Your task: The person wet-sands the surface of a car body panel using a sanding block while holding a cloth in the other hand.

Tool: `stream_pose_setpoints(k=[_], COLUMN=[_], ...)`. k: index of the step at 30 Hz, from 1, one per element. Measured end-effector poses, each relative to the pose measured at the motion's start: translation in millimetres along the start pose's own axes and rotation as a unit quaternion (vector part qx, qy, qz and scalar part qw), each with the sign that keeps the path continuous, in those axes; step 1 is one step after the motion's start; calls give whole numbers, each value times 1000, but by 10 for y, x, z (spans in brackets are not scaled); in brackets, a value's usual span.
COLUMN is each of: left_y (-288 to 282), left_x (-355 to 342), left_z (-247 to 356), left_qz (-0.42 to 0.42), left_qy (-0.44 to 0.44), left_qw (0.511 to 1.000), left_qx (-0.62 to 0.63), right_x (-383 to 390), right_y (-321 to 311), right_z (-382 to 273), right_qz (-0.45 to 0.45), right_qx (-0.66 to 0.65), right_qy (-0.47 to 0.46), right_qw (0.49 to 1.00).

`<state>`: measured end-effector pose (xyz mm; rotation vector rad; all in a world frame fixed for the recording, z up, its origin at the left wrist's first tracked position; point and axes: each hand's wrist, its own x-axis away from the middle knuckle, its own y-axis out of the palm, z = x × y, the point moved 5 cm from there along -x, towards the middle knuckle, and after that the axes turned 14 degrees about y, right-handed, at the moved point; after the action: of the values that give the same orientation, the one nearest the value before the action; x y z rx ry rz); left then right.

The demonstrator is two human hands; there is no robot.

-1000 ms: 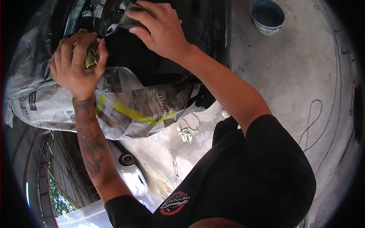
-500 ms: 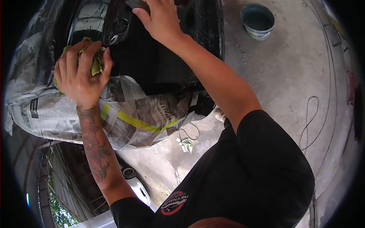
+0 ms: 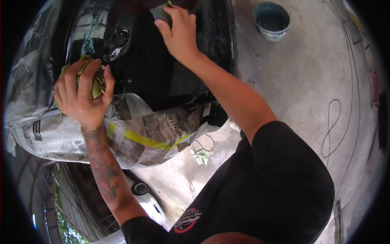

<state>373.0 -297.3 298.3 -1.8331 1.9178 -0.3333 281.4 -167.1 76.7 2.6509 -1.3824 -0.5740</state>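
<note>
My left hand [image 3: 83, 91] is curled around a crumpled yellow-green cloth [image 3: 97, 83], resting it on the black car's glossy body beside a round door-handle recess or lock [image 3: 120, 39]. Farther up, my right hand [image 3: 181, 34] presses a flat grey piece that looks like sandpaper [image 3: 159, 14] against the black car panel [image 3: 150, 61]. A yellowish edge shows by its fingertips. Under my left wrist, newspaper masking [image 3: 65, 134] covers the lower part of the car, with a strip of yellow tape [image 3: 146, 140] across it.
A dark bucket [image 3: 271, 35] stands on the concrete floor at the far right. A thin cable [image 3: 330, 126] loops along the floor there. Below the masked part lie a crumpled paper [image 3: 200, 156] and a short cord. A white car [image 3: 150, 205] shows at the lower left.
The view has shifted slightly, so the car sits lower. My right hand has slid a little to the right across the panel, showing more of the sandpaper. My left hand keeps its cloth.
</note>
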Motion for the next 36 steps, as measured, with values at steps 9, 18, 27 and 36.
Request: stream_pose_setpoints(k=[9,18,27,36], left_y=[-8,30,30,22], left_x=[-13,26,-28,-39], left_z=[-3,31,33,36], left_qz=[6,7,11,7], left_qy=[1,1,12,16], left_qw=[1000,1000,1000,1000], left_qx=[-2,6,16,17], right_x=[463,1192,-24,392], right_y=[-278,-456,-159,-295], right_z=[113,-52,666,648], right_qz=[-38,-92,-7,4], right_qx=[-34,-26,12,6], right_qy=[-21,25,144,33], right_qw=[998,995,990,999])
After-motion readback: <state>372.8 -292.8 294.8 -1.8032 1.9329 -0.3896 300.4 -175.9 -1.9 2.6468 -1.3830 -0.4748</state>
